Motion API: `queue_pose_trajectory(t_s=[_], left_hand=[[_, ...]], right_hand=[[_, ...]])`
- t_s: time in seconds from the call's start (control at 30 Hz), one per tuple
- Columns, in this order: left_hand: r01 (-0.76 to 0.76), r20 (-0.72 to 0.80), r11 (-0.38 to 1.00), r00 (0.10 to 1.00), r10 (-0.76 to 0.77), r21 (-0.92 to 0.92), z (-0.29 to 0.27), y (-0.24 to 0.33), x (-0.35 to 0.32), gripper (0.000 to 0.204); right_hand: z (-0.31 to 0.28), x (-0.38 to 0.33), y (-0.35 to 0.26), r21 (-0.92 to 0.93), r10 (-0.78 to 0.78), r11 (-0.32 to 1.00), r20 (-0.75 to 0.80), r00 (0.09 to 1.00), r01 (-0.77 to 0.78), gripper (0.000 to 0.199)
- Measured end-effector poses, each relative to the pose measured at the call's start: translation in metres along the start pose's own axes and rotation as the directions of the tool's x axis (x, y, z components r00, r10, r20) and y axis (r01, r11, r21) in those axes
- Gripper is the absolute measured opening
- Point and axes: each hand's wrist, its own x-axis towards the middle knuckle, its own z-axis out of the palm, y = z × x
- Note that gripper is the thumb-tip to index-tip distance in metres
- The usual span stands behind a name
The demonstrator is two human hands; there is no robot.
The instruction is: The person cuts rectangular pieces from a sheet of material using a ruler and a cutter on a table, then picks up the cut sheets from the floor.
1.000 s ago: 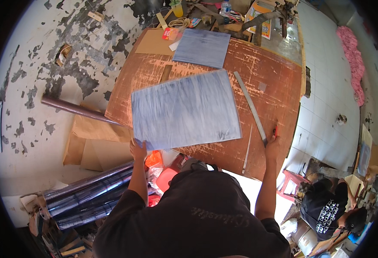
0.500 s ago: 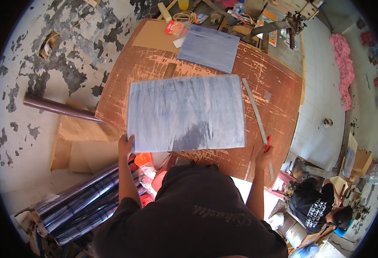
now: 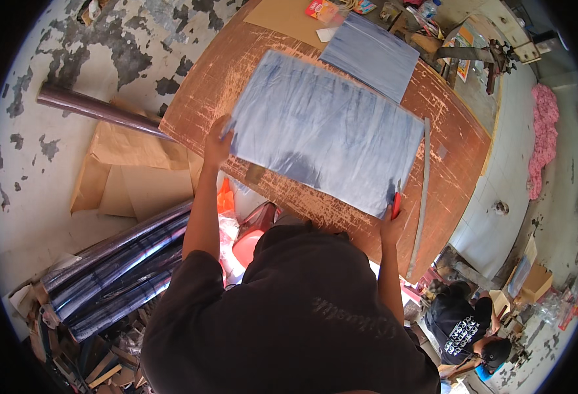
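A large rectangular sheet of bluish, translucent plastic lies slantwise over the worn brown table. My left hand grips its left edge, thumb on top. At its near right corner is my right hand, closed around a red-handled cutter whose thin grey tip points away from me. Whether the right fingers also pinch the sheet's corner is hidden. A long metal ruler lies just right of the sheet. Beyond it rests a second bluish sheet.
Brown cardboard lies at the table's far left. A clamp-like metal fixture stands at the far right. Shiny dark rolls and brown paper are on my left. Another person crouches at the lower right.
The sheet has turned clockwise and now lies further over the table. My left hand has moved away from me with its edge; my right hand, holding the cutter, has come to the sheet's near right corner.
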Motion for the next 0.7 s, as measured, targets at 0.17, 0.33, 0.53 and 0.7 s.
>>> queue_pose_trajectory(t_s=[0.17, 0.33, 0.53, 0.7], left_hand=[[0.156, -0.046, 0.987, 0.987, -0.154, 0.037, 0.001, 0.042, -0.026, 0.037], [0.168, -0.034, 0.867, 0.984, -0.172, 0.469, 0.035, 0.031, -0.125, 0.052], [0.226, -0.02, 0.847, 0.969, -0.247, 0.48, 0.049, 0.055, -0.144, 0.063], [0.236, 0.016, 0.885, 0.964, -0.264, 0.401, 0.058, 0.043, -0.141, 0.059]], right_hand=[[-0.005, 0.002, 0.002, 0.035, -0.036, 0.999, 0.019, 0.999, 0.035, 0.035], [0.004, -0.003, 0.005, 0.14, -0.04, 0.989, -0.037, 0.999, 0.044, 0.034], [-0.004, -0.002, -0.008, 0.064, 0.078, 0.995, 0.026, 0.997, -0.08, 0.036], [0.006, -0.007, 0.003, 0.089, 0.081, 0.993, -0.079, 0.994, -0.074, 0.039]])
